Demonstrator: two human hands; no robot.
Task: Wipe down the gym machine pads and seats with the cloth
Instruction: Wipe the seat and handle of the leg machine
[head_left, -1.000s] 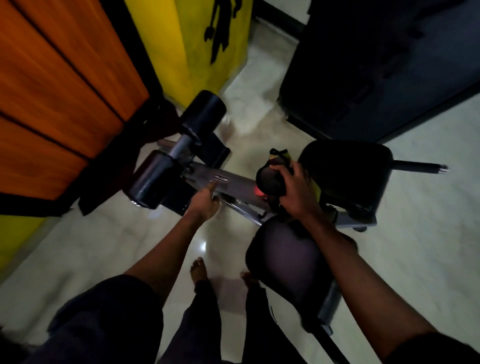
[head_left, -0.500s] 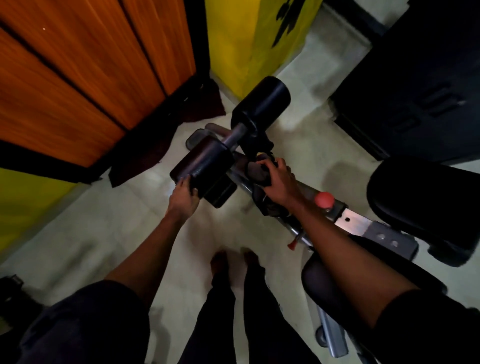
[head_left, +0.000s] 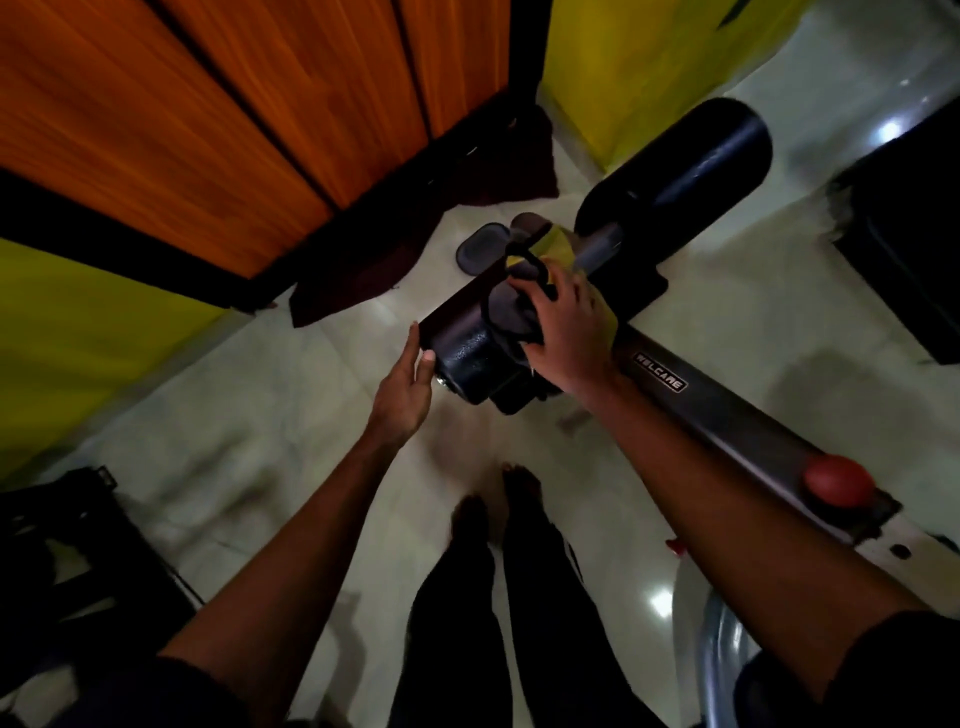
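Fingers (head_left: 537, 293) of right hand (head_left: 566, 325) curled round cloth (head_left: 506, 312). Left hand (head_left: 405, 387) fingers straight, together. We see grey machine beam (head_left: 727, 410) running right, far roller pad (head_left: 685, 171) beyond it, near roller pad (head_left: 462, 345) under cloth, left fingertips on its end, red knob (head_left: 836, 480) on beam.

Two roller pads: near pad (head_left: 467, 348), far pad (head_left: 685, 166). One cloth (head_left: 508, 307). Two hands: left hand (head_left: 402, 395), right hand (head_left: 566, 327). One frame beam (head_left: 737, 421), one printed label (head_left: 660, 370), one red knob (head_left: 837, 480). Two bare feet: left foot (head_left: 470, 514), right foot (head_left: 522, 480). One dark floor mat (head_left: 415, 249). One oval foot plate (head_left: 480, 249)
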